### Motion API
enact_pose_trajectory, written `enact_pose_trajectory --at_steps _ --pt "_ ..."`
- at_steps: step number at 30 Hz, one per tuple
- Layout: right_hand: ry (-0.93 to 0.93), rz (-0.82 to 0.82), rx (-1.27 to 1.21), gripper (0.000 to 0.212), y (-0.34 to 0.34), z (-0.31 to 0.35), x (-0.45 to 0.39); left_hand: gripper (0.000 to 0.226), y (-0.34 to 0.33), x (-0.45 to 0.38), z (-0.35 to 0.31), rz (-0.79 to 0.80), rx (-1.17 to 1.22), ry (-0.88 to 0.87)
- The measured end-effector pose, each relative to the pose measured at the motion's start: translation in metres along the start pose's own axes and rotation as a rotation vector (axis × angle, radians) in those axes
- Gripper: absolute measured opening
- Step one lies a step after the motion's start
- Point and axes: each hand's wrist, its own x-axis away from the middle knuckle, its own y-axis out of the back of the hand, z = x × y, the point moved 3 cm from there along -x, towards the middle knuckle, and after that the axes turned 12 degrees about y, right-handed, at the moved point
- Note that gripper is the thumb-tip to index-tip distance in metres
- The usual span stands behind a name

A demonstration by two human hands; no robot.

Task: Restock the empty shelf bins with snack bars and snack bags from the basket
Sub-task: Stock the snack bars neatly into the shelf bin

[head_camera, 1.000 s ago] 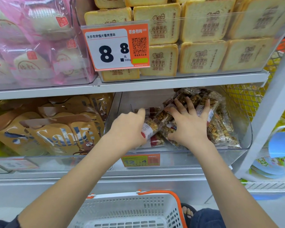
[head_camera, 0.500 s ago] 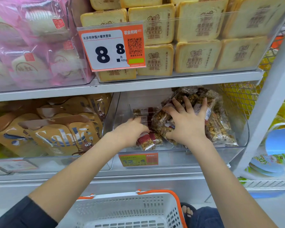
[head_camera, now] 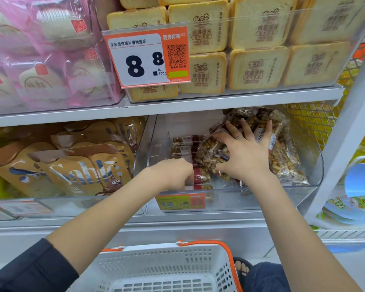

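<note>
Right hand [head_camera: 245, 157] fingers [head_camera: 234, 128] spread flat, pressing on a clear bag of nut snack bars [head_camera: 214, 153] that leans on more bags at the right of the clear shelf bin [head_camera: 312, 165]. Left hand [head_camera: 173, 173] fingers curled down at the bin's front left, tips hidden, touching red-wrapped snack bars [head_camera: 200, 178]; cannot tell if pinching. More bars stacked behind [head_camera: 183, 144]. Orange price tag [head_camera: 180, 201] on bin front. Brown cookie bags [head_camera: 80, 167] in neighbouring bin left. Toast-slice packs [head_camera: 257, 66] and 8.8 tag [head_camera: 145, 57] on upper shelf. White basket [head_camera: 167, 268], orange handles, below the hands.
</note>
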Motion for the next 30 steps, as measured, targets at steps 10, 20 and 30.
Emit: enact_pose_trajectory --at_steps 10,20,30 --pt "0.015 -0.008 0.013 0.069 -0.001 -0.002 0.001 0.074 -0.023 -0.015 0.007 0.36 0.027 0.071" --pt "0.012 -0.046 -0.015 0.048 0.006 -0.008 0.004 0.021 -0.01 -0.016 0.016 0.125 0.329 0.084" --pt "0.024 -0.087 0.029 0.053 0.004 -0.011 0.005 0.089 0.009 -0.038 -0.012 -0.059 0.847 0.13"
